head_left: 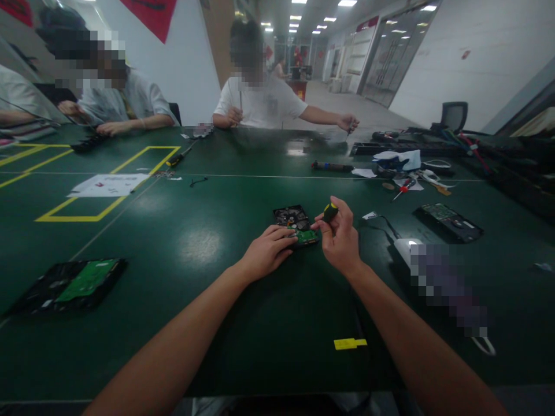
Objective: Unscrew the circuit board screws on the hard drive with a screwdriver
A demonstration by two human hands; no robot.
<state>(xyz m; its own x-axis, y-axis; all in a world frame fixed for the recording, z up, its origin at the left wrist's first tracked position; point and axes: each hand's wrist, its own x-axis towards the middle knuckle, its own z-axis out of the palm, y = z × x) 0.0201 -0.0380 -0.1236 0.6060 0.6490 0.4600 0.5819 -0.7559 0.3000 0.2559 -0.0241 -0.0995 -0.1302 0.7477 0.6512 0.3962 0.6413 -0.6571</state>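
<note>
A hard drive [295, 215], black with a green circuit board, lies on the table in front of me. My left hand [271, 248] grips its near left side, fingers over the board's edge and thumb along the near side. In my right hand [340, 240] is a screwdriver [330, 212] with a yellow and black handle, pinched between thumb and fingers. The screwdriver's tip is too small to make out beside the drive's right edge; I cannot tell if it touches a screw.
Another hard drive [87, 283] lies at the left, and one more [451, 222] at the right. A white, partly blurred item [405, 248] with a strap lies by my right forearm. A yellow tag [349, 344] lies near the front edge. Co-workers sit across the table [208, 208].
</note>
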